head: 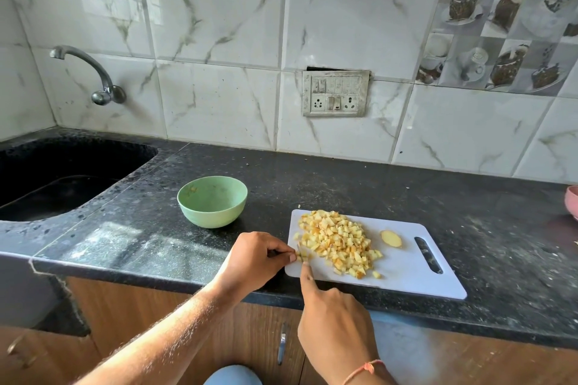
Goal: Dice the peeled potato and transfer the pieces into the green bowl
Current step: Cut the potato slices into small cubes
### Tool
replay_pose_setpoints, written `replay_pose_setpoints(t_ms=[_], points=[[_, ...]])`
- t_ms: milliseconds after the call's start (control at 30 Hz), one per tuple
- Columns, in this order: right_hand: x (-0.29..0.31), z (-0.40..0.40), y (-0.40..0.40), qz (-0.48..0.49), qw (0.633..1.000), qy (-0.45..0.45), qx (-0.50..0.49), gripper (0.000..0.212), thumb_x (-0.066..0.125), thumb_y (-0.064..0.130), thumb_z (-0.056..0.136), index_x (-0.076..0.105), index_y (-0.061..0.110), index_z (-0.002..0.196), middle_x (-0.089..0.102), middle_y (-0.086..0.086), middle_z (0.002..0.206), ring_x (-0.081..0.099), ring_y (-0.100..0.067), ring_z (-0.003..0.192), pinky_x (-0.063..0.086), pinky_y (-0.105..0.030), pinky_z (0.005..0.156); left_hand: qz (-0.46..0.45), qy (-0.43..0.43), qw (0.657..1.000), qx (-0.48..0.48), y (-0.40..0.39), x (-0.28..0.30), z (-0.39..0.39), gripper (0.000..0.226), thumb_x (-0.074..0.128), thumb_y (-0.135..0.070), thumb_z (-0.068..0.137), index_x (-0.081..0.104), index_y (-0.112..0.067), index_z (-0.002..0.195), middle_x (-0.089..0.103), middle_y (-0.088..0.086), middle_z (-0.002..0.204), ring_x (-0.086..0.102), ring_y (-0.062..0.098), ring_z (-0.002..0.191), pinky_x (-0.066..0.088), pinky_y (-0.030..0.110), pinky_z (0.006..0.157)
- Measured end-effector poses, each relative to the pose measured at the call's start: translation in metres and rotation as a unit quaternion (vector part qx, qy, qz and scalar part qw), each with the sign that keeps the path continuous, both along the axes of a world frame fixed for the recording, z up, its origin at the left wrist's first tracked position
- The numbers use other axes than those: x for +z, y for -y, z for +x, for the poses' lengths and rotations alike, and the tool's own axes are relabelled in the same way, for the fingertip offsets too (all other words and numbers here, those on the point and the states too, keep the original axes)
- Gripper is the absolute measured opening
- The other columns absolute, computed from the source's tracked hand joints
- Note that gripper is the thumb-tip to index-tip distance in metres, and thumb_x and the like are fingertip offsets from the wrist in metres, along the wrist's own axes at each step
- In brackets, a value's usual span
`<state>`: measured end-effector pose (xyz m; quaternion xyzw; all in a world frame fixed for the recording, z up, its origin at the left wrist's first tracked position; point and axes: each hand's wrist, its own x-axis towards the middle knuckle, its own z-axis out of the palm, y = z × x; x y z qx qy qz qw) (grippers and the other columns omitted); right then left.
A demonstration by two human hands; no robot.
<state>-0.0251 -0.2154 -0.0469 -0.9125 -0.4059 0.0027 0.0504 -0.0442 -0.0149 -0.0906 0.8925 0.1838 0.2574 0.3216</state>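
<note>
A pile of yellow potato dice (pixel 337 244) lies on the white cutting board (pixel 406 272). One rounded potato end slice (pixel 391 238) sits apart to its right, near the board's handle slot. My left hand (pixel 253 259) pinches a small strip of potato (pixel 302 256) at the board's left edge. My right hand (pixel 334 322) is closed just below it, index finger stretched forward along a thin knife blade (pixel 298 249) seen edge-on over that strip. The green bowl (pixel 212 216) stands on the counter left of the board, holding only a few scraps.
A black sink (pixel 62 178) is sunk into the dark counter at the left, with a tap (pixel 93 78) on the wall above. A pink bowl (pixel 572 201) shows at the right edge. The board's front edge lies close to the counter's front edge.
</note>
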Motion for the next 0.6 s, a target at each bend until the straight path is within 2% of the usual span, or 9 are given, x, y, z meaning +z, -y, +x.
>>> replay_pose_setpoints(t_ms=[100, 200, 300, 367, 433, 467, 600], points=[[0.006, -0.005, 0.01, -0.041, 0.999, -0.024, -0.005, 0.078, 0.039, 0.016, 0.101, -0.004, 0.029, 0.165, 0.071, -0.012, 0.114, 0.068, -0.028, 0.101, 0.046, -0.035, 0.074, -0.012, -0.014, 1.0, 0.005, 0.0, 0.001, 0.0, 0.007, 0.086, -0.035, 0.087, 0.086, -0.039, 0.093, 0.076, -0.024, 0.084, 0.069, -0.004, 0.081, 0.052, 0.016, 0.067], [0.008, -0.005, 0.022, -0.059, 0.997, -0.049, -0.017, 0.082, 0.038, 0.015, 0.1, -0.01, 0.036, 0.163, 0.068, -0.013, 0.117, 0.066, -0.03, 0.107, 0.046, -0.037, 0.081, -0.036, -0.029, 0.999, 0.014, -0.001, 0.0, 0.001, 0.004, 0.086, -0.041, 0.086, 0.085, -0.04, 0.09, 0.076, -0.027, 0.081, 0.072, 0.002, 0.073, 0.059, 0.031, 0.068], [0.004, 0.004, 0.031, -0.023, 0.999, -0.038, -0.027, 0.081, 0.037, 0.016, 0.1, -0.009, 0.038, 0.163, 0.069, -0.008, 0.104, 0.067, -0.027, 0.093, 0.043, -0.033, 0.073, -0.043, -0.038, 0.998, 0.018, -0.002, 0.0, 0.001, 0.005, 0.086, -0.045, 0.085, 0.085, -0.041, 0.088, 0.075, -0.03, 0.079, 0.073, 0.008, 0.072, 0.061, 0.038, 0.069], [0.002, 0.009, 0.034, 0.004, 0.999, -0.038, -0.037, 0.078, 0.037, 0.018, 0.102, -0.006, 0.038, 0.164, 0.06, 0.0, 0.082, 0.059, -0.022, 0.073, 0.044, -0.032, 0.068, -0.041, -0.038, 0.998, 0.015, -0.002, -0.001, 0.001, 0.005, 0.086, -0.045, 0.084, 0.084, -0.041, 0.088, 0.075, -0.031, 0.081, 0.074, 0.007, 0.073, 0.061, 0.038, 0.071], [0.004, 0.01, 0.034, 0.015, 0.998, -0.047, -0.04, 0.076, 0.037, 0.02, 0.103, -0.005, 0.039, 0.164, 0.044, 0.004, 0.068, 0.051, -0.021, 0.067, 0.043, -0.032, 0.066, -0.036, -0.036, 0.999, 0.01, -0.001, 0.0, 0.0, 0.003, 0.085, -0.041, 0.086, 0.085, -0.04, 0.089, 0.075, -0.031, 0.082, 0.073, 0.003, 0.074, 0.061, 0.035, 0.071], [0.006, 0.01, 0.033, 0.022, 0.998, -0.048, -0.04, 0.076, 0.037, 0.021, 0.103, -0.005, 0.04, 0.163, 0.043, 0.004, 0.067, 0.051, -0.022, 0.069, 0.042, -0.032, 0.066, -0.029, -0.034, 0.999, 0.005, -0.001, 0.001, -0.001, 0.004, 0.085, -0.038, 0.087, 0.085, -0.038, 0.091, 0.075, -0.03, 0.083, 0.072, 0.0, 0.075, 0.061, 0.031, 0.071], [0.008, 0.007, 0.026, 0.05, 0.998, -0.029, -0.025, 0.077, 0.037, 0.02, 0.103, -0.008, 0.038, 0.163, 0.057, 0.002, 0.078, 0.055, -0.021, 0.07, 0.041, -0.031, 0.065, -0.01, -0.029, 1.0, -0.007, -0.001, 0.003, -0.004, 0.008, 0.084, -0.032, 0.089, 0.086, -0.035, 0.096, 0.076, -0.027, 0.086, 0.071, -0.005, 0.078, 0.058, 0.021, 0.069]])
